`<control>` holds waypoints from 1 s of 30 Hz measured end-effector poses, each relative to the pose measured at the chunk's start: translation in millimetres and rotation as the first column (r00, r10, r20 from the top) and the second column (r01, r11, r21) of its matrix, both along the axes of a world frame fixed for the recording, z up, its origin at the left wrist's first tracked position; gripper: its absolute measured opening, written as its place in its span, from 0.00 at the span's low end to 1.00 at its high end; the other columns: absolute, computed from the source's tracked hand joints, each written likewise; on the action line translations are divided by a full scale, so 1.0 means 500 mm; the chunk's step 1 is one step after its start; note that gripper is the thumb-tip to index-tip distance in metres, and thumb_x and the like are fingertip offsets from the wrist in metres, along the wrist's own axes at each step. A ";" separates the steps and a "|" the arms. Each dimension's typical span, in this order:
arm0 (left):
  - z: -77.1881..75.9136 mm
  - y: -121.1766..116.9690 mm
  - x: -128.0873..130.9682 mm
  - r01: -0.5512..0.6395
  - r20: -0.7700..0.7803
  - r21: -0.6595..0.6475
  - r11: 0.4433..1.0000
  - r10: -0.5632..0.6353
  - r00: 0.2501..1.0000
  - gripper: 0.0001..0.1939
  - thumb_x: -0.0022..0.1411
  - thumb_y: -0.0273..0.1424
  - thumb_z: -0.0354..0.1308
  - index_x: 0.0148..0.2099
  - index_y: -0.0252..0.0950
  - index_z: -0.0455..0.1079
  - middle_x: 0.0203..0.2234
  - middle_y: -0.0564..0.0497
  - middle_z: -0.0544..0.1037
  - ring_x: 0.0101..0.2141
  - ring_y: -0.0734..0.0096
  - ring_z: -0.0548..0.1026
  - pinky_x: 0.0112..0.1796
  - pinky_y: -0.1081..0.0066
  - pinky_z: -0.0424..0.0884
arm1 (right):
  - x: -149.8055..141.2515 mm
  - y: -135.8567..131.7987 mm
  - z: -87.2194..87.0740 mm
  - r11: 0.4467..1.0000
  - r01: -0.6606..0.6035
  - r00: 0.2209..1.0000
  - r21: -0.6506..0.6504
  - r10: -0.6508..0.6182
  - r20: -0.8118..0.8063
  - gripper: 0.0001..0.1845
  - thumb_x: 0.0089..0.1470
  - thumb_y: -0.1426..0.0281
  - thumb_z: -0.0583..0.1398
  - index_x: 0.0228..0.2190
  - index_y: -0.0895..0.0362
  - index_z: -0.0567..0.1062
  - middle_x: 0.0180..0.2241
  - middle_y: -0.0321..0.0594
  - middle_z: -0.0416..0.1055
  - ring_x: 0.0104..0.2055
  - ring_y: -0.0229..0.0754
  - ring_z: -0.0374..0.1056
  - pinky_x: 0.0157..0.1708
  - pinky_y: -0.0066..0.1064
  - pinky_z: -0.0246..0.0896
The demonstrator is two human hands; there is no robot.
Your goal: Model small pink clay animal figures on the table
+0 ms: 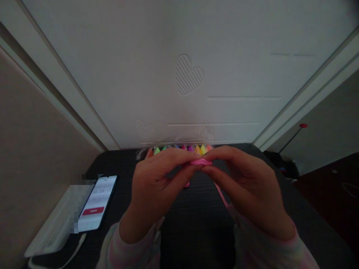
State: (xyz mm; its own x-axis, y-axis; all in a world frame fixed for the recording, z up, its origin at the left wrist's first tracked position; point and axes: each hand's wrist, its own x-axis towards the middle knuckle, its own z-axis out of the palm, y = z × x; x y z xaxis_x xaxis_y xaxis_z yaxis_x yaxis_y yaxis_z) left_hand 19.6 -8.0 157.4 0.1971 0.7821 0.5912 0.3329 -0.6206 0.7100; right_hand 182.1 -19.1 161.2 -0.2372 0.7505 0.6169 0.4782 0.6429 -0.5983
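Piece (202, 161): pink, thin, flattish; up between both sets of fingertips, over the table, not resting on it.
Left hand (157, 183): narrow pinch on the piece's left end, index on top, thumb beneath.
Right hand (249, 183): mirror of that on the right end; thumb under, index over.
Reason for grip: probably two-ended so neither side sags and pressure is even; the material looks soft, can't confirm.
Arms: both come in from the near edge, wrists bent inward, knuckles arched, fingertips almost meeting.
Pink bit (186, 185): on the table behind the left thumb, partly hidden.
Pink strip (221, 193): beside the right thumb, mostly covered; can't tell what it is.
Coloured packets (157, 150): rowed along the back edge, likely to leave working room in front.
Phone (97, 203): off left, screen up, propped against a white box (53, 224), presumably for a glance.
Table (193, 224): black, against a white panel (232, 74).
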 end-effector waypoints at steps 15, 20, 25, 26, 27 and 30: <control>-0.015 0.006 0.006 0.012 0.022 0.189 0.982 -0.016 1.000 0.12 0.51 0.21 0.60 0.38 0.41 0.73 0.32 0.57 0.79 0.32 0.79 0.74 0.34 0.80 0.69 | 0.001 0.001 -0.002 1.000 0.013 1.000 0.020 -0.014 0.019 0.07 0.51 0.75 0.59 0.35 0.57 0.72 0.33 0.34 0.75 0.35 0.32 0.70 0.36 0.20 0.63; -0.014 -0.003 0.010 0.005 0.066 0.143 0.990 -0.015 0.998 0.10 0.52 0.22 0.59 0.37 0.42 0.73 0.28 0.57 0.78 0.27 0.80 0.74 0.28 0.81 0.69 | 0.003 -0.001 -0.001 0.999 -0.048 0.998 -0.024 0.047 -0.052 0.10 0.51 0.74 0.58 0.38 0.57 0.71 0.36 0.34 0.74 0.39 0.31 0.69 0.40 0.20 0.62; -0.015 -0.004 0.018 -0.013 0.212 -0.088 0.996 0.032 0.977 0.08 0.51 0.26 0.61 0.35 0.43 0.74 0.26 0.58 0.79 0.21 0.81 0.74 0.19 0.84 0.68 | 0.002 0.002 -0.001 0.997 -0.039 0.997 -0.063 0.035 -0.071 0.05 0.52 0.73 0.58 0.33 0.54 0.73 0.32 0.30 0.74 0.35 0.30 0.68 0.37 0.20 0.61; -0.014 -0.002 0.018 0.013 0.240 -0.142 0.990 0.022 0.970 0.09 0.50 0.27 0.62 0.36 0.42 0.74 0.26 0.57 0.79 0.22 0.79 0.75 0.19 0.83 0.69 | 0.002 0.002 -0.001 0.997 -0.028 0.997 -0.077 0.022 -0.078 0.05 0.52 0.73 0.59 0.33 0.54 0.73 0.32 0.30 0.74 0.35 0.30 0.68 0.36 0.21 0.61; -0.013 -0.001 0.018 0.046 0.264 -0.188 0.981 0.006 0.964 0.11 0.49 0.28 0.63 0.38 0.42 0.74 0.27 0.56 0.80 0.23 0.77 0.76 0.19 0.83 0.70 | 0.003 0.003 -0.002 0.996 -0.016 0.996 -0.093 0.008 -0.087 0.05 0.52 0.72 0.59 0.33 0.54 0.73 0.32 0.30 0.73 0.35 0.30 0.68 0.36 0.21 0.61; -0.009 0.002 0.017 0.105 0.285 -0.252 0.962 -0.030 0.958 0.15 0.47 0.30 0.64 0.41 0.40 0.73 0.28 0.53 0.80 0.25 0.73 0.77 0.20 0.81 0.72 | 0.003 0.004 -0.003 0.992 0.013 0.994 -0.123 -0.025 -0.104 0.05 0.51 0.73 0.59 0.33 0.55 0.72 0.31 0.32 0.73 0.35 0.32 0.68 0.35 0.23 0.61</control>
